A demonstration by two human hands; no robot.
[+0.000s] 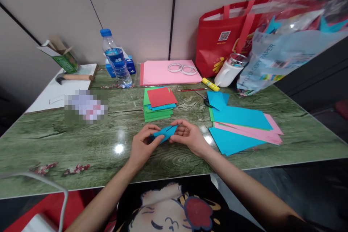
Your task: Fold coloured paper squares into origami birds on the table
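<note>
A small folded piece of blue paper [166, 133] is held between both hands above the front of the table. My left hand [145, 143] pinches its left end, thumb in front and fingers behind. At its right end, the fingers and thumb of my right hand [189, 137] close on it. Just beyond the hands lies a stack of square paper [160, 98], red on top with blue and green sheets below. Right of my right hand are blue sheets [241, 116] over pink strips [273, 130], with another blue piece [233, 141] nearer the edge.
Scissors [208, 101] lie partly under a blue piece, near a pencil [192, 89] and a glue stick [211, 84]. Behind stand a water bottle [116, 59], a white mug [230, 72], a red bag [209, 43] and a plastic bag [288, 58]. A hammer [74, 77] lies at left.
</note>
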